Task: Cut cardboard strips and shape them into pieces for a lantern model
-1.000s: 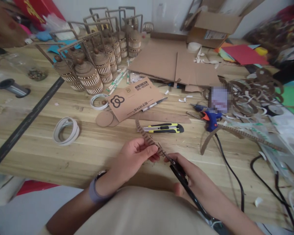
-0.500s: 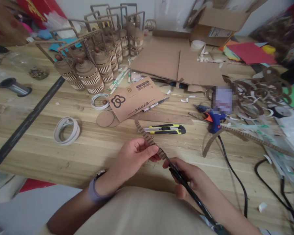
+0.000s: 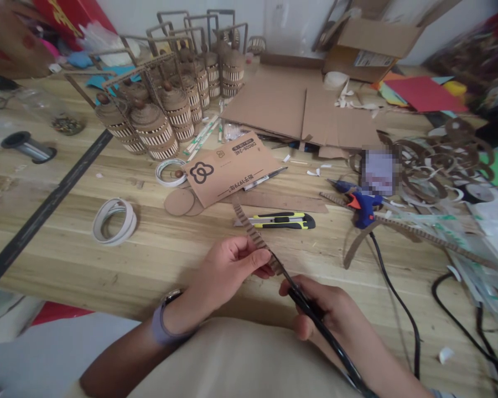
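Observation:
My left hand [image 3: 228,268] pinches a narrow strip of corrugated cardboard [image 3: 251,232] that rises away from me over the wooden table [image 3: 157,249]. My right hand [image 3: 330,309] is closed round a pair of black scissors [image 3: 311,312], whose tip meets the near end of the strip just beside my left thumb. A purple watch band sits on my left wrist. A yellow and black utility knife [image 3: 280,220] lies on the table just beyond the strip.
Several cardboard lanterns [image 3: 157,119] stand at the back left, flat cardboard sheets [image 3: 290,110] at the back centre. Tape rolls [image 3: 114,221] lie left, a printed cardboard piece [image 3: 228,166] in the middle. A blue glue gun [image 3: 363,204] with a black cable [image 3: 398,298] and cardboard curls lie right.
Both hands have drifted slightly right and nearer to me, keeping their hold. The scissors tip stays at the strip's near end.

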`<state>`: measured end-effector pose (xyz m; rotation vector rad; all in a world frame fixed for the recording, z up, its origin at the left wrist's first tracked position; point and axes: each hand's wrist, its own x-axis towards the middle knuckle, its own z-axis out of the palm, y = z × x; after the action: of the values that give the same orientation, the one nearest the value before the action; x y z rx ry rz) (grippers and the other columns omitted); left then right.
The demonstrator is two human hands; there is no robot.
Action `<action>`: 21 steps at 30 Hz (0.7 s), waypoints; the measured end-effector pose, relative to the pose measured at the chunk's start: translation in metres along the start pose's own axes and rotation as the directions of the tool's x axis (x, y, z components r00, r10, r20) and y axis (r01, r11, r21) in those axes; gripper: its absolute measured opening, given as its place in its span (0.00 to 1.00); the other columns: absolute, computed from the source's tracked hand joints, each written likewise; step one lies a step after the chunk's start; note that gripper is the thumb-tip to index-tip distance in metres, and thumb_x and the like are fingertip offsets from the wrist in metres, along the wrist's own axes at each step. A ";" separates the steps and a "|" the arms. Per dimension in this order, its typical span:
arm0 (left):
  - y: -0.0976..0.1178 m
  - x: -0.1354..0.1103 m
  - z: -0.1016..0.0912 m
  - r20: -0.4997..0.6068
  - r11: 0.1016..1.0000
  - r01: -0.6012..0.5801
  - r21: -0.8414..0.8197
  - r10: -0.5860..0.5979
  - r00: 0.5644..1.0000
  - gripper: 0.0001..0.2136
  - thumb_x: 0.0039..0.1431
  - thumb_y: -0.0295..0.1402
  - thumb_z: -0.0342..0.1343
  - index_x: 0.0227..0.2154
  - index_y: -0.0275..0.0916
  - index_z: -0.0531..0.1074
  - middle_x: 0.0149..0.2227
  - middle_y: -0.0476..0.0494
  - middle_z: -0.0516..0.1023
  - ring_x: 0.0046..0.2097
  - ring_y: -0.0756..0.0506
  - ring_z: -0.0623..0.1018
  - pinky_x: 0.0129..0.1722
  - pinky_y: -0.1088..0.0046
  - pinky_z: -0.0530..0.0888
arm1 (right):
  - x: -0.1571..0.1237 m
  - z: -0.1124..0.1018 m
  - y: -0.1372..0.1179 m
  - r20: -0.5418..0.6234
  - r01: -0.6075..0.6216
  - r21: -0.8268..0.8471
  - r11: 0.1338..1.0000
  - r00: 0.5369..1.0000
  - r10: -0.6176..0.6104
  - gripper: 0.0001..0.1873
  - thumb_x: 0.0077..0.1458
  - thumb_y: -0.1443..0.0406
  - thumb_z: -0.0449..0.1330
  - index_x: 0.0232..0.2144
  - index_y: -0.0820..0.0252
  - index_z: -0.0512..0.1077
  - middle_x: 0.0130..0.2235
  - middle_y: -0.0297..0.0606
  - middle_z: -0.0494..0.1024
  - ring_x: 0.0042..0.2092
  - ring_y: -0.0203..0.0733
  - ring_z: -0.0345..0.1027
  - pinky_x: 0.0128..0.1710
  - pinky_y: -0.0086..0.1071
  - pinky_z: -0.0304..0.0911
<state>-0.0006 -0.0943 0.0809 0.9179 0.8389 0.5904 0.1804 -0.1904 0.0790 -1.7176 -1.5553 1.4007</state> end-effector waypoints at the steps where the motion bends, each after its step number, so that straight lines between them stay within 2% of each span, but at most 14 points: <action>1: -0.001 0.000 0.000 -0.002 1.000 0.002 -0.007 -0.002 1.000 0.09 0.53 0.36 0.64 0.24 0.37 0.75 0.25 0.49 0.79 0.29 0.50 0.78 0.33 0.75 0.77 | 0.000 0.001 0.001 -0.009 0.001 0.000 1.000 1.000 -0.001 0.12 0.51 0.55 0.61 0.33 0.56 0.71 0.20 0.27 0.69 0.24 0.36 0.61 0.23 0.27 0.51; 5: -0.004 0.000 -0.001 -0.011 1.000 -0.001 0.016 0.002 1.000 0.08 0.54 0.36 0.64 0.26 0.36 0.76 0.26 0.49 0.79 0.30 0.50 0.78 0.33 0.76 0.76 | -0.001 0.004 0.003 -0.042 -0.009 -0.012 1.000 0.999 0.009 0.12 0.50 0.55 0.63 0.31 0.56 0.71 0.19 0.26 0.69 0.23 0.36 0.60 0.23 0.27 0.51; 10: -0.003 -0.001 -0.002 -0.006 0.991 -0.026 0.128 0.027 1.000 0.09 0.56 0.36 0.61 0.26 0.36 0.75 0.26 0.48 0.79 0.30 0.50 0.77 0.32 0.77 0.75 | -0.002 0.003 0.002 0.012 0.005 -0.032 0.999 1.000 -0.004 0.12 0.52 0.56 0.61 0.36 0.56 0.72 0.20 0.27 0.72 0.24 0.37 0.62 0.24 0.28 0.53; 13: -0.001 -0.002 -0.002 0.028 0.985 -0.028 0.173 0.023 0.999 0.09 0.56 0.37 0.61 0.26 0.36 0.74 0.25 0.48 0.78 0.29 0.50 0.76 0.31 0.77 0.73 | -0.002 0.002 0.001 -0.008 0.046 -0.092 0.995 0.999 -0.047 0.13 0.51 0.59 0.61 0.39 0.57 0.72 0.23 0.28 0.72 0.25 0.37 0.63 0.24 0.28 0.54; 16: -0.002 -0.002 -0.001 0.046 0.985 -0.023 0.173 0.016 0.999 0.10 0.56 0.38 0.61 0.26 0.36 0.73 0.26 0.48 0.77 0.30 0.50 0.76 0.31 0.76 0.73 | 0.000 0.003 -0.001 -0.036 0.084 -0.117 0.990 0.995 -0.088 0.12 0.52 0.58 0.61 0.37 0.57 0.72 0.23 0.28 0.71 0.26 0.37 0.64 0.25 0.28 0.56; 21: -0.003 -0.002 -0.002 0.027 0.979 0.002 0.204 -0.008 1.000 0.11 0.56 0.39 0.60 0.27 0.36 0.73 0.26 0.47 0.77 0.31 0.49 0.77 0.33 0.75 0.73 | 0.002 0.005 0.008 0.000 0.038 -0.093 0.995 0.999 -0.038 0.10 0.55 0.57 0.57 0.34 0.57 0.72 0.20 0.28 0.72 0.27 0.39 0.68 0.25 0.27 0.57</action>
<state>-0.0037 -0.0966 0.0784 1.1082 0.8876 0.4914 0.1800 -0.1926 0.0698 -1.7319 -1.6673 1.3271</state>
